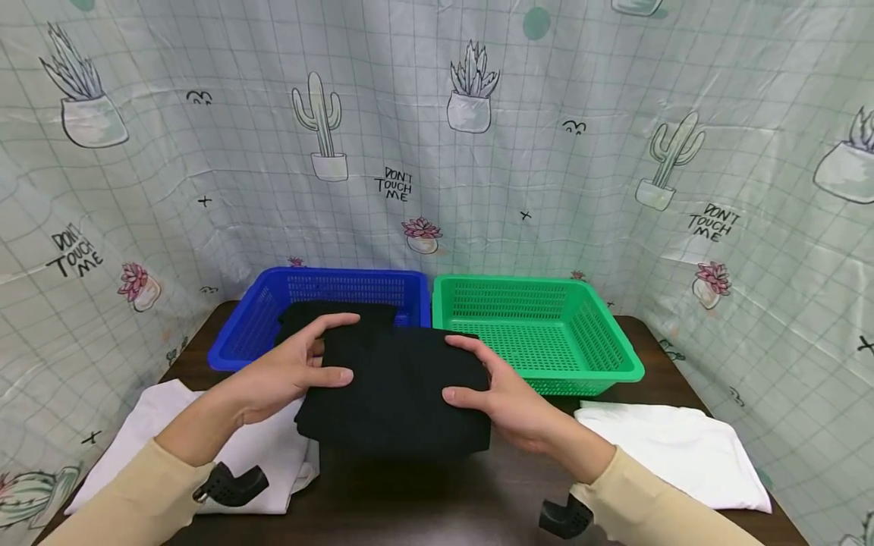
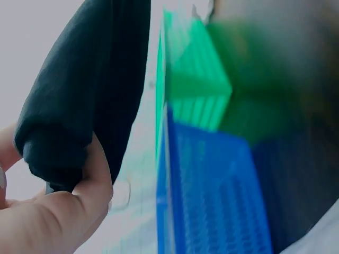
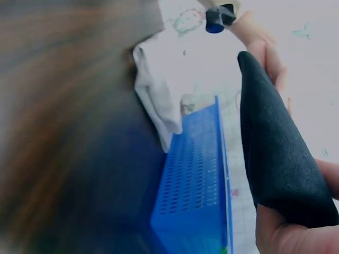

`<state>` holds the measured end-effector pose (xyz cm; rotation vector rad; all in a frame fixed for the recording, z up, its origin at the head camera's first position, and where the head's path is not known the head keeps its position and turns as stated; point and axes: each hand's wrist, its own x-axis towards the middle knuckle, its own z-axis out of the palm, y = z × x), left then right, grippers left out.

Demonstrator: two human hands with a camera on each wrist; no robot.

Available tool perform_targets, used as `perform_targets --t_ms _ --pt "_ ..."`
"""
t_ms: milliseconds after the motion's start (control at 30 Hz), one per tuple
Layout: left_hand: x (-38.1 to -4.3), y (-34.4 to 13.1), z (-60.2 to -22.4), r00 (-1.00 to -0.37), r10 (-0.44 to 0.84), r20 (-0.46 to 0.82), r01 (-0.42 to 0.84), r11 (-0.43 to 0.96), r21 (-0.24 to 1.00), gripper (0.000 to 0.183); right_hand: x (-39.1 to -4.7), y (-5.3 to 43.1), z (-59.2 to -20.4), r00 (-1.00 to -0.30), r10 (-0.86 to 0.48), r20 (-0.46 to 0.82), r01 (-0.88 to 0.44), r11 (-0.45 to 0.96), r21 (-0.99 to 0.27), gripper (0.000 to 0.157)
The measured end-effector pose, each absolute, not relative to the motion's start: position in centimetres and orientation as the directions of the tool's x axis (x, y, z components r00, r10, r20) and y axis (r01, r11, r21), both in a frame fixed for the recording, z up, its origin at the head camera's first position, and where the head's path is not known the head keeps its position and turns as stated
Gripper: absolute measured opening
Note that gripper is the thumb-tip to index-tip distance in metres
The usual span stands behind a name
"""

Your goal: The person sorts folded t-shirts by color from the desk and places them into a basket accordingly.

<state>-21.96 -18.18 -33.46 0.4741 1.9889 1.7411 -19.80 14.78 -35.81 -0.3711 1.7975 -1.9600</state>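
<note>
A folded black cloth point(image 1: 403, 394), its kind not clear, is held up between both hands. My left hand point(image 1: 290, 371) grips its left edge, thumb on the near face. My right hand point(image 1: 508, 398) grips the right edge in the same way. In the left wrist view, thumb and fingers close round a thick rolled fold of the black cloth point(image 2: 69, 106). The right wrist view shows the cloth point(image 3: 280, 153) edge-on, raised off the table. Behind it, more black cloth point(image 1: 341, 309) lies in the blue basket point(image 1: 232, 334), partly hidden by the held one.
A green basket point(image 1: 505, 341) with nothing in it stands beside the blue one at the back of the dark table point(image 1: 451, 508). White folded cloth point(image 1: 253, 462) lies at the left, and another white cloth point(image 1: 669, 455) at the right. A patterned curtain point(image 1: 437, 174) hangs behind.
</note>
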Motion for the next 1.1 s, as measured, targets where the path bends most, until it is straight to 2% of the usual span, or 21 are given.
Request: perform_targets --t_ms 200,400,800,1100 --pt "-24.7 -20.5 -32.0 -0.883 0.459 -0.094 0.008 0.215 0.976 0.079 -22.9 11.7 -35.1 -0.892 -0.445 -0.074 0.090 -0.015 -0.996 0.071" --pt "-27.2 -22.5 -31.3 -0.914 0.400 -0.069 0.038 0.255 0.966 0.082 -26.1 9.1 -34.8 -0.935 -0.351 -0.053 0.004 0.139 -0.990 0.070" --pt "-32.2 -25.5 -32.5 -0.934 0.342 -0.100 -0.006 0.265 0.964 0.085 -32.2 4.7 -35.6 -0.946 -0.319 -0.054 0.037 0.061 -0.997 0.072" --pt "-34.3 -26.6 -34.1 -0.945 0.309 -0.106 -0.031 0.240 0.970 0.085 -34.4 2.9 -37.0 -0.963 -0.269 -0.028 -0.018 0.170 -0.985 0.075"
